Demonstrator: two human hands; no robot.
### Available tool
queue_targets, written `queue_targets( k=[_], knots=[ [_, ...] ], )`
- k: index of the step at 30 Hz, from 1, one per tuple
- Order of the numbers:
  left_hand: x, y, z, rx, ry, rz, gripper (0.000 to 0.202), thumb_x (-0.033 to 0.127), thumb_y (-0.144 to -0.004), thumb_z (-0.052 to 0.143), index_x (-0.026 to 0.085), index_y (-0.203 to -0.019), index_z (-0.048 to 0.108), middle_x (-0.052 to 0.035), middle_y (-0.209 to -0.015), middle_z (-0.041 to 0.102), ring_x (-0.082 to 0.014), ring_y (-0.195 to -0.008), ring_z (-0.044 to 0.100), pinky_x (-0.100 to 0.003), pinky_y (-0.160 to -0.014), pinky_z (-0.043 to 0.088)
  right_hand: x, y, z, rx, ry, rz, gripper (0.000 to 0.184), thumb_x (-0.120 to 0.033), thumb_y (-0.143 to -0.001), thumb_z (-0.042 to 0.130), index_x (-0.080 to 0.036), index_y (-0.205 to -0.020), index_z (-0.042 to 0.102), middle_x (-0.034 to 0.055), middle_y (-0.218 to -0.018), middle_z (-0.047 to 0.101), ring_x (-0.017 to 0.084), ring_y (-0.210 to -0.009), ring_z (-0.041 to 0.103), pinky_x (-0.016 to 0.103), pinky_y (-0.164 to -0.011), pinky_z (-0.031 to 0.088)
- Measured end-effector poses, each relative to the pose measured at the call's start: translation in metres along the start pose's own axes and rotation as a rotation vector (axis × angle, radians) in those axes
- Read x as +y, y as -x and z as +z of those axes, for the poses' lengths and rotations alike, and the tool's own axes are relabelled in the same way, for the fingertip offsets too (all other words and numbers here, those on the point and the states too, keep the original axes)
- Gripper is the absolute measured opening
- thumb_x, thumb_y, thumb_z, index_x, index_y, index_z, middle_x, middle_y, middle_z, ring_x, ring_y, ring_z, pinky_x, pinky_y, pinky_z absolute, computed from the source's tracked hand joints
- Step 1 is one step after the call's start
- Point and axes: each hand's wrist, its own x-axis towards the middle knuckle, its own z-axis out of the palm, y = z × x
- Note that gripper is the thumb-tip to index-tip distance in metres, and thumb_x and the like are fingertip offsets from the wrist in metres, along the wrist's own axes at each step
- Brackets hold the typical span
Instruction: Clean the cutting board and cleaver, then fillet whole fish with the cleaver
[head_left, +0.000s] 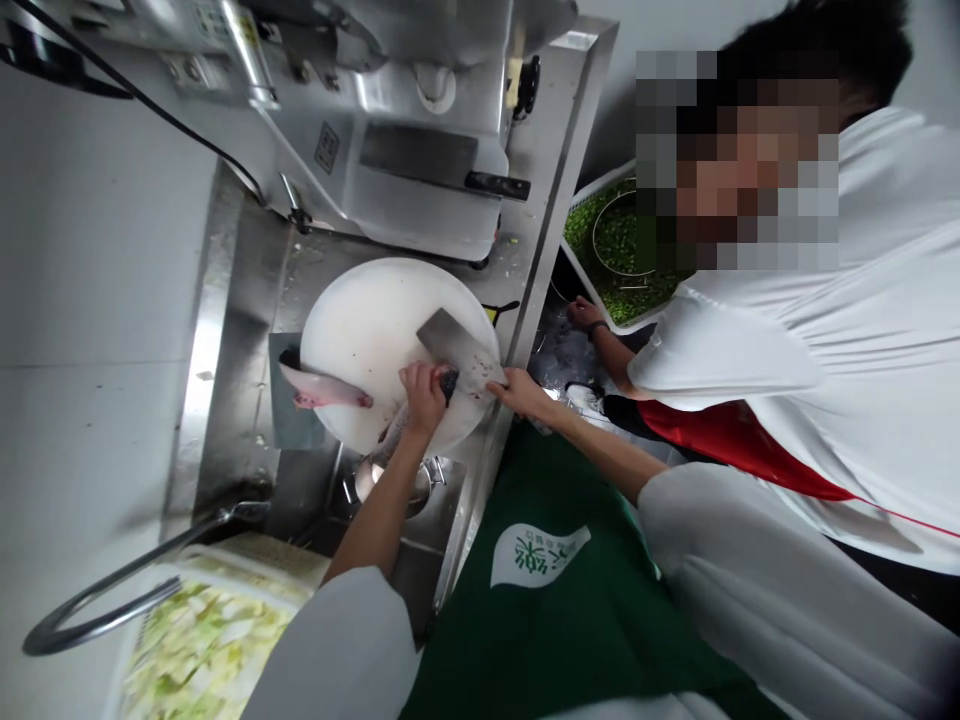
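A round white cutting board (367,320) lies on the steel counter. My left hand (422,393) is closed on a dark fish (448,383) at the board's near edge. My right hand (516,390) grips the handle of a cleaver (459,348), whose blade rests flat over the board beside the fish. A pale pink fish piece (324,390) lies at the board's left edge, apart from both hands.
A steel machine (390,130) stands behind the board. A curved faucet (127,580) reaches over a basket of chopped pale vegetables (202,640). Another person in white with a red apron (750,450) bends at the right, near a tray of chopped greens (600,240).
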Motion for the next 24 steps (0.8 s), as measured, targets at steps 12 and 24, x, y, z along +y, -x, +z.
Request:
queue_targets(
  k=[12,24],
  knots=[
    [-0.005,0.001,-0.001,-0.033,0.013,-0.019,0.022,0.026,-0.101,0.038,0.023,-0.09,0.057,-0.0155,-0.106,0.063,-0.0325,-0.112,0.056,-0.056,-0.111,0.04,0.014,0.014,-0.003,-0.059,0.088,0.014,0.026,-0.039,-0.102,0.059,-0.014,-0.095,0.064,0.0021,-0.064,0.065,0.014,-0.042,0.054,0.023,-0.041,0.034],
    [-0.013,0.004,0.007,-0.091,0.044,0.03,0.021,0.029,-0.102,0.04,0.022,-0.097,0.06,-0.0145,-0.105,0.062,-0.0334,-0.115,0.055,-0.06,-0.113,0.038,0.008,0.015,0.016,-0.038,0.107,0.014,0.028,-0.039,-0.103,0.059,-0.012,-0.101,0.066,0.0068,-0.073,0.07,0.015,-0.047,0.058,0.024,-0.047,0.039]
  ],
)
